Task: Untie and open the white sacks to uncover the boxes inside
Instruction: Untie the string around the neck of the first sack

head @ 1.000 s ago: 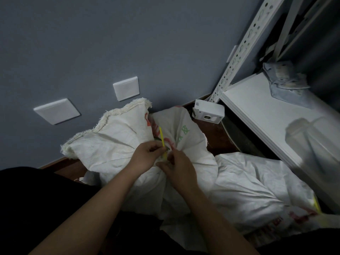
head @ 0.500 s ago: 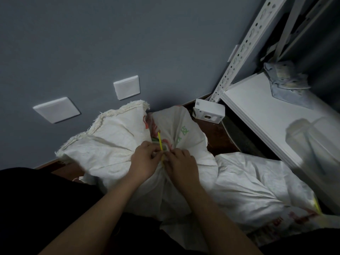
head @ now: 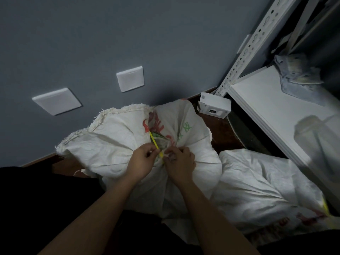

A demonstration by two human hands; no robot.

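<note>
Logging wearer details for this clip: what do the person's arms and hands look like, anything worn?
Both forearms are bare to the bottom edge of the head view, with no sleeves in sight. The left hand and right hand show no gloves, and no rings, watch or wristband are visible in the dim light.

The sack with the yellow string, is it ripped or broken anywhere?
A bit. The white sack has a frayed, ragged top edge toward the wall. Otherwise it looks whole, its neck bunched where both hands work at the yellow tie.
</note>
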